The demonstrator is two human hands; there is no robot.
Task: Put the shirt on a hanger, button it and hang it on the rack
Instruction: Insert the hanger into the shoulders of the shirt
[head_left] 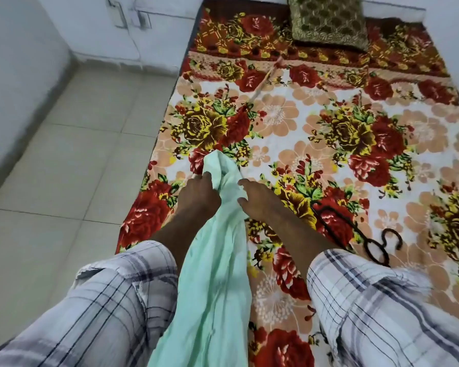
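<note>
A pale mint-green shirt hangs bunched between my arms above the bed, its top end rising just past my hands. My left hand grips the shirt's upper left side with fingers curled into the cloth. My right hand holds the shirt's right side, its fingertips curled into the fabric. A dark metal hanger lies flat on the bedspread to the right of my right forearm, its hook pointing right.
The bed carries a floral bedspread in red, yellow and peach. A green patterned pillow rests at the far end. Pale floor tiles and a white wall lie to the left. No rack shows.
</note>
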